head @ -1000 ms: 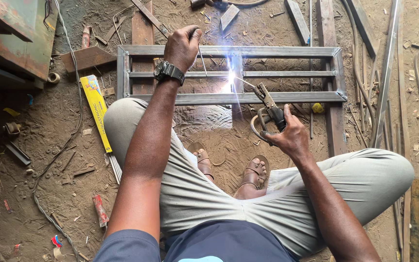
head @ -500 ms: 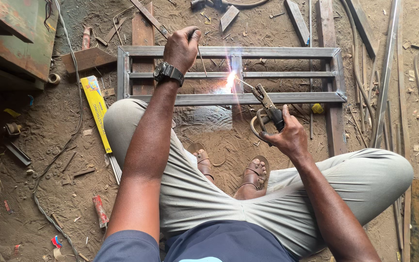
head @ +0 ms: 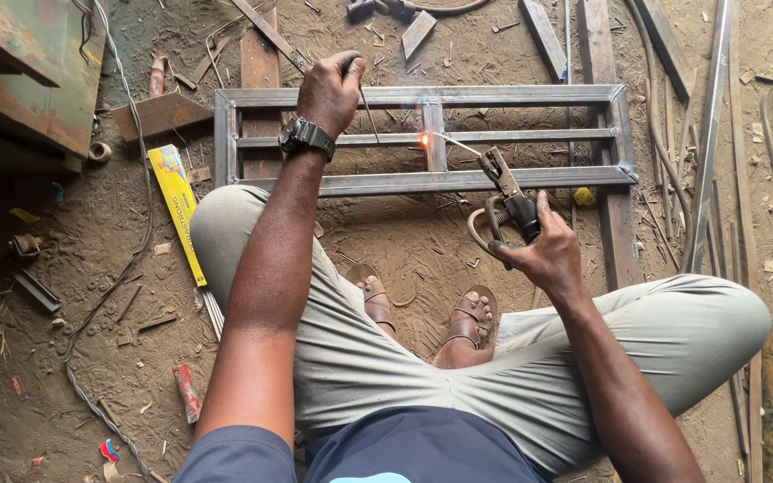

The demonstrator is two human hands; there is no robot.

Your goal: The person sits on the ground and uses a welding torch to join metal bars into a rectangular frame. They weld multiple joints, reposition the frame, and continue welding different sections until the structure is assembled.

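A rectangular steel tube frame (head: 530,94) lies on the dirt floor in front of me. My right hand (head: 539,250) grips a welding electrode holder (head: 505,192), whose rod tip glows orange at a joint (head: 424,139) on the frame's short upright bar. My left hand (head: 328,89), with a black wristwatch (head: 306,136) on the wrist, is closed on a thin metal rod (head: 369,112) that slants down to the frame's middle rail. I sit with knees bent apart, sandalled feet (head: 471,313) between them.
A yellow electrode box (head: 176,206) lies left of my knee. A rusty green metal cabinet (head: 24,72) stands at upper left. Steel bars and strips (head: 717,134) lie along the right side. Cables, scrap and wood pieces (head: 163,112) litter the floor.
The bright white welding arc has died down to a small orange glow at the joint. Both hands hold about the same places.
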